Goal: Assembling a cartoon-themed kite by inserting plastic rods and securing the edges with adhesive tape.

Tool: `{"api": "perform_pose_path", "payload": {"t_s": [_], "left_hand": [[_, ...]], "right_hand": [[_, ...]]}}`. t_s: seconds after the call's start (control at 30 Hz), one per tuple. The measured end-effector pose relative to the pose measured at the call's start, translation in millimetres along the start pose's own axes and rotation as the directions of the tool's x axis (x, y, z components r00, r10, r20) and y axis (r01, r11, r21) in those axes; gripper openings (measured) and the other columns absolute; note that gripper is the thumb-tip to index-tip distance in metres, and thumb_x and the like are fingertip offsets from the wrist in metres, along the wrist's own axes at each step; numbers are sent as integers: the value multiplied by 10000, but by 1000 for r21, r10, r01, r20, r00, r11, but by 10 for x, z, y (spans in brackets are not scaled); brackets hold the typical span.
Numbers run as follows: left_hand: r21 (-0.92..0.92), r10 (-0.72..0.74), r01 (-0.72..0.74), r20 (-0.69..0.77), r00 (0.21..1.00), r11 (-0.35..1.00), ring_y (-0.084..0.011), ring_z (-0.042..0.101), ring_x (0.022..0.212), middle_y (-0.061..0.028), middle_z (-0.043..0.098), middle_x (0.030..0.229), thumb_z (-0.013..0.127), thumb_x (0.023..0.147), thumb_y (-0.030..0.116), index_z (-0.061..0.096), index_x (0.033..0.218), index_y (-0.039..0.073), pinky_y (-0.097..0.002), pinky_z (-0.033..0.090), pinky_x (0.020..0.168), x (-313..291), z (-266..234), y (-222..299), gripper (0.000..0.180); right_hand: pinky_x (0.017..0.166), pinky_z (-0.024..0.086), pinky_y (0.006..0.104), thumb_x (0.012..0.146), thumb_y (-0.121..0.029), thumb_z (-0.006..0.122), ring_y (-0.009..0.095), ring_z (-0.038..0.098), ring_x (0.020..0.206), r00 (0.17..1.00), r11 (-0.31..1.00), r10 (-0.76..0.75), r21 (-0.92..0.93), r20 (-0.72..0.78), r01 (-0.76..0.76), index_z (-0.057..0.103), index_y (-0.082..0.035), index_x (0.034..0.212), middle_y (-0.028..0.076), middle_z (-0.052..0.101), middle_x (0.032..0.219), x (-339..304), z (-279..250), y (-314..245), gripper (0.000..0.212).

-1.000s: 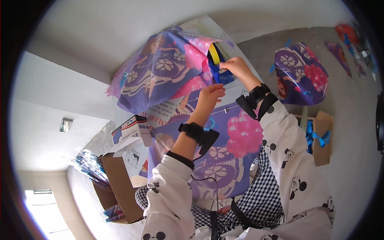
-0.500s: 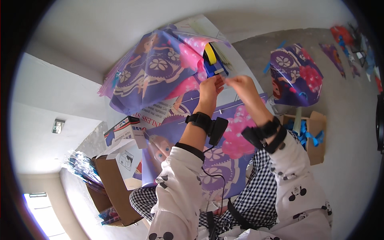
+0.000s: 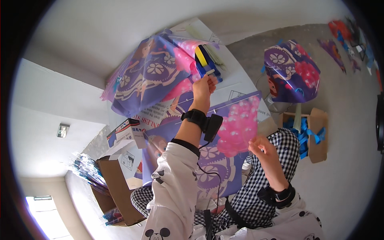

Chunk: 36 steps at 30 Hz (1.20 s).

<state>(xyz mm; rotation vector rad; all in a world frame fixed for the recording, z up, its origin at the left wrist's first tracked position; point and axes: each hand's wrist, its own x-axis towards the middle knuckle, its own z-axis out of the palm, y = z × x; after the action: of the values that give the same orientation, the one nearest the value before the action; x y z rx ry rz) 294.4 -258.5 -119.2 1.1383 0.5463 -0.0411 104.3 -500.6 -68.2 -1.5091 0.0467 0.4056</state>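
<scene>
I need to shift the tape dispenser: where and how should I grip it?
Probably across the narrow blue body of the tape dispenser, coming from above and its right: the pink-and-purple film crowds its left side, and the left hand is at its near end.

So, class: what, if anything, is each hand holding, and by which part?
Whether anything is held cannot be told. The right hand is at the right edge of the sheet; the left hand is at the near end of the dispenser.

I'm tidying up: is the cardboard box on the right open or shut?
Open: no closed lid covers the cardboard box, and blue ribbon shows inside it.
</scene>
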Motion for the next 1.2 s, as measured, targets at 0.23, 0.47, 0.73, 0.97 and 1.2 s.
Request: {"api": "perform_pose_path", "payload": {"t_s": [0.23, 0.47, 0.73, 0.97, 1.2], "left_hand": [[0, 4, -4, -73, 997, 1000, -213, 662, 909, -108, 694, 991, 517, 1005, 310, 628, 1065, -23, -299, 505, 782, 20, 39, 9, 357], [167, 135, -114, -125, 983, 979, -158, 640, 728, -60, 692, 826, 726, 890, 266, 683, 896, -13, -269, 483, 672, 72, 69, -78, 283], [653, 451, -285, -98, 887, 702, -135, 629, 706, -60, 697, 777, 758, 852, 159, 725, 885, -34, -234, 456, 647, -152, -16, -90, 199], [-476, 324, -341, -120, 938, 811, -105, 602, 854, 20, 654, 936, 642, 946, 103, 649, 976, 119, -268, 471, 779, -695, -715, 243, 36], [-436, 459, -475, -150, 876, 764, -107, 572, 856, 22, 613, 934, 596, 975, 88, 589, 1011, 128, -274, 462, 808, -1303, -1315, 271, 54]], "right_hand": [[779, 416, 272, 983, -206, 615, 95, 510, 852, 996, 996, 84, -11, -3, -84, 562, -58, 930, 3, 530, 934, -384, -199, 161, 166], [631, 369, 233, 995, -247, 604, 60, 454, 717, 983, 981, 185, 68, -8, -184, 562, -53, 959, 1, 508, 882, -440, -208, 323, 201], [657, 432, 254, 983, -211, 608, 83, 529, 764, 989, 989, 145, -10, -24, -146, 559, -35, 993, 23, 538, 924, -388, -266, 211, 184], [738, 482, 271, 963, -122, 588, 148, 602, 830, 994, 863, -86, -494, 71, 110, 568, -28, 976, 51, 607, 918, 313, -872, -308, 97], [710, 496, 251, 928, -45, 627, 95, 612, 784, 915, 913, -12, -369, 402, 175, 594, 13, 966, 29, 629, 833, 1467, -735, -488, 77]]}}
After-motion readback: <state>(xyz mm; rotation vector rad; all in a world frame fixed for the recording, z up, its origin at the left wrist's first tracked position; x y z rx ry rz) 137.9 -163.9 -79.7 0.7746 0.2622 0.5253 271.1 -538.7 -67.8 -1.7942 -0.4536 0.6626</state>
